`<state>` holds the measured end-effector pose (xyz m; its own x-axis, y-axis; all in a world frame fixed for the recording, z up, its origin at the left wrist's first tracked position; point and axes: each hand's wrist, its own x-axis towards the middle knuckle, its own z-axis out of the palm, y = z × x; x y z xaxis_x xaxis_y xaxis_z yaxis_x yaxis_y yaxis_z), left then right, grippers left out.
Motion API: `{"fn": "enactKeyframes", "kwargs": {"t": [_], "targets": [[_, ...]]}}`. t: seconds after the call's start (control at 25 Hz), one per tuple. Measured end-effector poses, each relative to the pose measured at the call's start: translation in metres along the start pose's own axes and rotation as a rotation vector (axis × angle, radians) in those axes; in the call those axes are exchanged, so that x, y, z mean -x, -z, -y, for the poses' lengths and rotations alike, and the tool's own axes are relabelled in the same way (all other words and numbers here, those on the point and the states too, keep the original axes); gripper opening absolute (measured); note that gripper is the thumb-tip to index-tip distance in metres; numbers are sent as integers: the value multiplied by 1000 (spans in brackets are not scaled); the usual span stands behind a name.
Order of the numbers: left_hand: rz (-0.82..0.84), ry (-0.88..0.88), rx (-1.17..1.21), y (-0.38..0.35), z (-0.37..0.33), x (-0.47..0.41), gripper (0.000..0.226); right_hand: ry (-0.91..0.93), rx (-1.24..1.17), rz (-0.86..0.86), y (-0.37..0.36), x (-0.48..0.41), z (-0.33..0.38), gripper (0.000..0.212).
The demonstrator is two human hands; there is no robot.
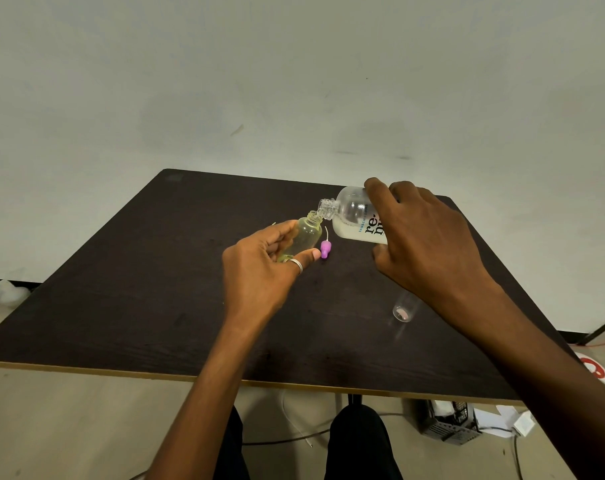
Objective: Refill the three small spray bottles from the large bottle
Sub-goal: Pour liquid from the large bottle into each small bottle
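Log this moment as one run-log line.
stage: pouring | left hand: holds small bottle, uncapped | right hand: tilts large bottle, necks meeting | purple spray cap: on table

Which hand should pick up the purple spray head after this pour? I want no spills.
Probably the right hand, once it sets down the large bottle. The left hand holds the small bottle open and tilted; the purple spray head lies between both hands.

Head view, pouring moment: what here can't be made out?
- Large bottle: label mostly covered by the right hand.
- Small bottle: fill level hidden by the left hand; any stream between the mouths too small to see.
- Clear cap on the table: partly under the right forearm.
- Only one small bottle shows.
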<state>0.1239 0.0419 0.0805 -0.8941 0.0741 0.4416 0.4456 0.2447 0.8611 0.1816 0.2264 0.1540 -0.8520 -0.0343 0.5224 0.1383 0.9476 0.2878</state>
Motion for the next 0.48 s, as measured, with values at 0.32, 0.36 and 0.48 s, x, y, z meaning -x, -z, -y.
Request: {"fn": "enactKeyframes", "kwargs": {"t": [0.32, 0.36, 0.48], "targets": [[-3, -3, 17, 0, 0, 0, 58, 3, 9, -4, 0, -1, 1, 69], [-3, -1, 14, 0, 0, 0, 58, 4, 10, -7, 0, -1, 1, 69], [-6, 0, 5, 0, 1, -1, 58, 8, 13, -11, 1, -1, 1, 69]]}}
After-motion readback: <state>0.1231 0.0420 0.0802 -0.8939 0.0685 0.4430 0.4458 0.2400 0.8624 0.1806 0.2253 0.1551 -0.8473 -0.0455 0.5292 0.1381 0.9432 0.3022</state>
